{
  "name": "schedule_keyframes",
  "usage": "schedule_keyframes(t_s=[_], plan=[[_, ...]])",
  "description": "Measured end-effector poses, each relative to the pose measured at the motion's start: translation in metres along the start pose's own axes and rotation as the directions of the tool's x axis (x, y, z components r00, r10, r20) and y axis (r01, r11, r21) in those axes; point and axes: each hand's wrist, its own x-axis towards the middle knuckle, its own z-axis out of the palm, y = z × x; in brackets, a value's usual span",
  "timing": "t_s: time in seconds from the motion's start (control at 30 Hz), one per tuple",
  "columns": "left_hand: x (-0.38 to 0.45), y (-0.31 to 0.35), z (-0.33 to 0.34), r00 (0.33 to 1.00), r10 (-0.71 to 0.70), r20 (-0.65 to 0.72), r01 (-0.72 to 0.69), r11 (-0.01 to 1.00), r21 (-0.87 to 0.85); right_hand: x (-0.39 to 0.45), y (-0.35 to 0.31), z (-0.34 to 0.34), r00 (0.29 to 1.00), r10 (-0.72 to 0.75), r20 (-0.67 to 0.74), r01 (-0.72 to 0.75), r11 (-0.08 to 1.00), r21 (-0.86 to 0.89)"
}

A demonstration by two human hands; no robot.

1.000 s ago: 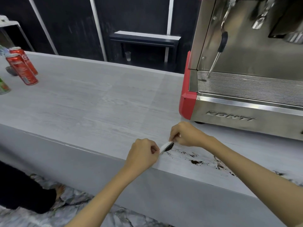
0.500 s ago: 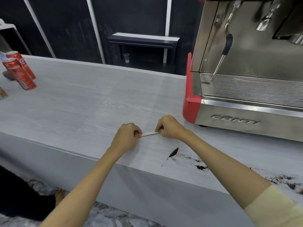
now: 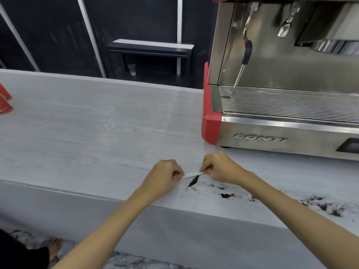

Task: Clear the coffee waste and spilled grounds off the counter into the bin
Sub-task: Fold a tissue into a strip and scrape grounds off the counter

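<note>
A small white strip of paper (image 3: 192, 174) is stretched between my two hands, its lower edge on the pale grey counter (image 3: 93, 136). My left hand (image 3: 165, 176) pinches its left end and my right hand (image 3: 220, 167) pinches its right end. Right below the strip lies a thin dark line of coffee grounds (image 3: 192, 182). More spilled grounds trail to the right along the counter's front edge, with a small clump (image 3: 227, 195) and a wider scatter (image 3: 326, 205). No bin is in view.
A steel and red espresso machine (image 3: 281, 105) stands on the counter just behind my right hand, its steam wand (image 3: 241, 63) hanging over the drip tray. Red cans (image 3: 4, 102) sit at the far left edge. A dark shelf with a small cup (image 3: 132, 69) stands behind the counter.
Both hands, holding the paper strip, had pulled back from the grounds half a second ago; now the strip is set down again at the heap's upper edge. The view shifted left.
</note>
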Motion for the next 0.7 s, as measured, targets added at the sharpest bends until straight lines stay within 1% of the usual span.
schedule_keyframes(t_s=[0.1,0.17,0.3,0.4,0.53,0.7], plan=[[0.0,0.002,-0.002,1.0,0.01,0.03,-0.009,1.0,-0.013,-0.004,0.002,-0.003,0.999,0.011,0.052,-0.012,1.0,0.024],[0.001,0.004,-0.005,0.999,-0.01,0.045,0.011,1.0,-0.014,-0.004,0.003,-0.008,0.997,0.026,0.071,-0.031,0.997,0.074],[0.001,0.005,-0.012,0.996,-0.089,-0.004,0.088,0.993,-0.075,0.007,0.003,-0.018,0.999,0.023,0.031,-0.027,0.99,0.141],[-0.004,0.005,-0.016,0.985,-0.165,-0.04,0.161,0.983,-0.085,0.017,-0.004,-0.016,1.0,-0.006,0.023,0.004,0.995,0.101],[-0.021,0.008,-0.01,0.955,-0.285,-0.078,0.283,0.958,-0.033,0.028,-0.018,-0.005,0.993,-0.074,0.088,0.072,0.997,0.025],[-0.039,0.023,0.005,0.916,-0.361,-0.174,0.366,0.93,-0.005,0.028,-0.016,0.001,0.982,-0.167,0.087,0.166,0.986,0.018]])
